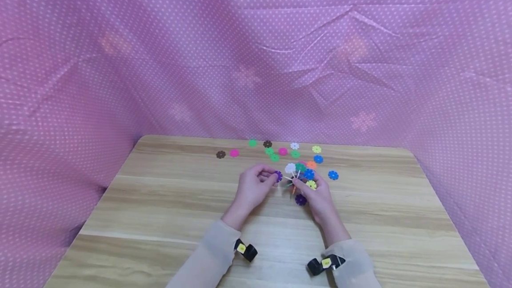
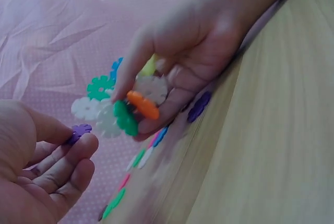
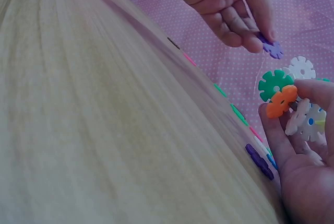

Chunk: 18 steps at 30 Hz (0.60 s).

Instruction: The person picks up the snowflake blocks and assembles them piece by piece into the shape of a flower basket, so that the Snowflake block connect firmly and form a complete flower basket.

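Note:
Between thumb and fingertips, my left hand pinches a purple notched disc. Facing it, my right hand holds a cluster of notched plastic discs slotted together at angles. That cluster includes a green disc, an orange disc, a white disc and a blue disc. A small gap separates the purple disc from the cluster in both wrist views. Part of the cluster is hidden behind the right fingers. Another purple disc lies on the table just below the right hand.
Loose discs are scattered along the wooden table's far side, among them a brown disc, a pink disc and a yellow disc. A blue disc lies right of the hands. Pink dotted cloth surrounds the table's back and sides.

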Each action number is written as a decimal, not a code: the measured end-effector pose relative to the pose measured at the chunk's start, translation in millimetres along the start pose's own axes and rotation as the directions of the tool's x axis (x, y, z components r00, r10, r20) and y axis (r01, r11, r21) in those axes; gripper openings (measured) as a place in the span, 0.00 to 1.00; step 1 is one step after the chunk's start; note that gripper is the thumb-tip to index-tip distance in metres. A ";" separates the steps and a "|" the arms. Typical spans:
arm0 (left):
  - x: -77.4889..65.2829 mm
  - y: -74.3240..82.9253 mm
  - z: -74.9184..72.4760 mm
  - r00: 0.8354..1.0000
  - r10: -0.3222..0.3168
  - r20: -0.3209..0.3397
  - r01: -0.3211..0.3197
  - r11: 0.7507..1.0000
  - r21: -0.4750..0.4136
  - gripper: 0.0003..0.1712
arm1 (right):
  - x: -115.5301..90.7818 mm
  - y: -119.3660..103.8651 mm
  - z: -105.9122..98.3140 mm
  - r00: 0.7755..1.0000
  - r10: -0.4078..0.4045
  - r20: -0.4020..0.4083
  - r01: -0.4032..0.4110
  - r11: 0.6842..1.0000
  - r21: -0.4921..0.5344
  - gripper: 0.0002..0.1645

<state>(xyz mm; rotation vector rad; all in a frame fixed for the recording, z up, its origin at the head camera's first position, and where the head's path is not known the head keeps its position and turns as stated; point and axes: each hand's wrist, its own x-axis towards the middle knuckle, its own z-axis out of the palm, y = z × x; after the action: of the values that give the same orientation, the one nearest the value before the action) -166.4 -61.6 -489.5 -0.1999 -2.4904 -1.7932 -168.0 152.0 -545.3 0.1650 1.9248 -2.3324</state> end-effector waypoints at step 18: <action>-4.4 -0.9 9.6 0.996 0.089 -0.018 -0.087 0.994 0.066 0.05 | -0.1 0.4 0.2 0.999 -0.047 -0.020 0.046 0.997 -0.066 0.34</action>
<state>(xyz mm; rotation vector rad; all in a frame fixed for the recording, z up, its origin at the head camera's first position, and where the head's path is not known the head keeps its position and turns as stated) -162.0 -53.1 -494.0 -0.2806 -2.4801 -1.6692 -167.8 151.7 -545.6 0.1412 2.0337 -2.3017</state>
